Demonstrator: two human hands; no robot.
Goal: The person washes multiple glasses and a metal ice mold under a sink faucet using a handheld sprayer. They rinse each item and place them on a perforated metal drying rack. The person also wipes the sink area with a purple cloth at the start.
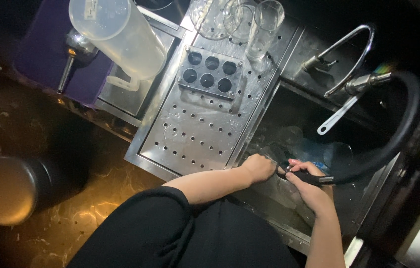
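Nearest the camera, the right hand is closed around the black nozzle of the spray hose, fingers curled tight on the grip, its head aimed down into the dark sink basin. Just beside it the left hand reaches over the basin's edge and seems to grasp the rim of a clear glass, fingers bent; the glass is dim and hard to make out, so the exact hold cannot be told. Further into the basin more clear glasses lie low in the shadow, apparently unwashed as yet, so the rinsing looks to be only part done. To the left of the sink, the perforated steel drainboard is mostly bare, carrying a small block with six round holes. At its far end stand a tall clear glass and some stemmed glasses, perhaps already clean. Beyond the basin a curved chrome faucet arches over; far left sits a large translucent pitcher.
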